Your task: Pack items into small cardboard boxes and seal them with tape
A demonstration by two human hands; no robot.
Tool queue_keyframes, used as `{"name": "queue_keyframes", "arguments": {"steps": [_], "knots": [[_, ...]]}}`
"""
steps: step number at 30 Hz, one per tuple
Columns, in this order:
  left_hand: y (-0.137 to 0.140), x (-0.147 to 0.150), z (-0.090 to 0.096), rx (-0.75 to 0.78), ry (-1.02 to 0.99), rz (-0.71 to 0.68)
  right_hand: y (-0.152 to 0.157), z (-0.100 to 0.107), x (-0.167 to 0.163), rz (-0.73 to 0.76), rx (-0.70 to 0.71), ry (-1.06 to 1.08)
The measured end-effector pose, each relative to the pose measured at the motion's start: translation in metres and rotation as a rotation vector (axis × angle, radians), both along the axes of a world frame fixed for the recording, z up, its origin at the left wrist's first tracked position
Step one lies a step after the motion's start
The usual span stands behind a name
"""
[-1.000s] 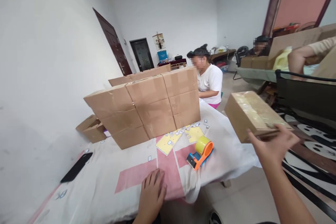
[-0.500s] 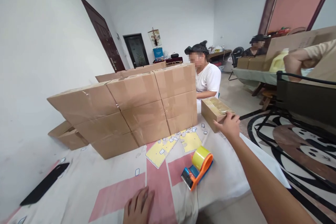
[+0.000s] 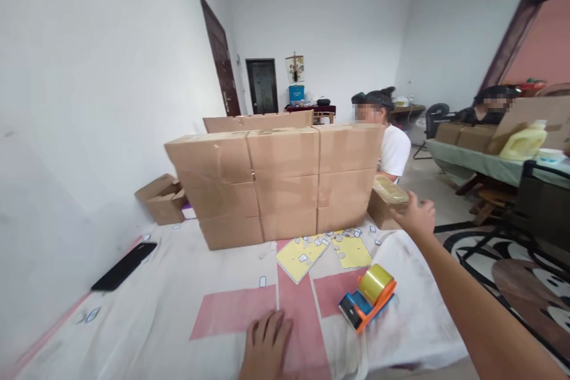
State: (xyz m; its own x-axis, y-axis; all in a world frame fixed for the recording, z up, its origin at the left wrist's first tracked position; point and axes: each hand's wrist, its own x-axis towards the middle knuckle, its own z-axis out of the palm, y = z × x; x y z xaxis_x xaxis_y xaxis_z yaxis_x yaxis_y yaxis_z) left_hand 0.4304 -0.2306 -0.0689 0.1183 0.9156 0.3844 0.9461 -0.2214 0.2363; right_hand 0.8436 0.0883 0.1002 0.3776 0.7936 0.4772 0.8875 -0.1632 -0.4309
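My right hand (image 3: 416,215) is at the right end of a small cardboard box (image 3: 383,209) with clear tape over its top. The thumb lies against the near side and the index finger at the top edge; the other fingers curl off the box. This box stands on the table close to the right end of a wall of stacked cardboard boxes (image 3: 285,181), which hides part of it. My left hand (image 3: 266,341) lies flat on the tablecloth, fingers spread, holding nothing. Between the hands sits an orange and blue tape dispenser (image 3: 367,297) with a yellowish roll.
On the left lies a black phone-like slab (image 3: 124,266). Behind it is an open cardboard box (image 3: 162,199). A person in a white shirt (image 3: 396,148) sits beyond the stack. Farther right, another person is near a table with a yellow jug (image 3: 523,141).
The view has swung left, so things appear farther right. The small box has come nearer the stack, which now overlaps it. My right hand has shifted toward its right edge; my left stays flat.
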Motion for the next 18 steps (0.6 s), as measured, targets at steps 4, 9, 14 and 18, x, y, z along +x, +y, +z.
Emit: {"name": "queue_keyframes", "arguments": {"steps": [4,9,14,18], "knots": [[0.002,-0.026,0.037,-0.245,-0.754,-0.097,-0.030,0.024,-0.091,0.247,0.322,-0.114],[0.007,-0.156,0.080,-0.034,-1.167,0.167,-0.090,0.021,-0.291,0.918,0.205,-0.214],[0.060,-0.333,0.103,0.293,-1.209,0.639,-0.137,-0.007,-0.508,1.450,-0.091,-0.136],[0.137,-0.438,0.115,0.348,-1.191,0.827,-0.125,-0.036,-0.653,1.244,-0.408,0.150]]}}
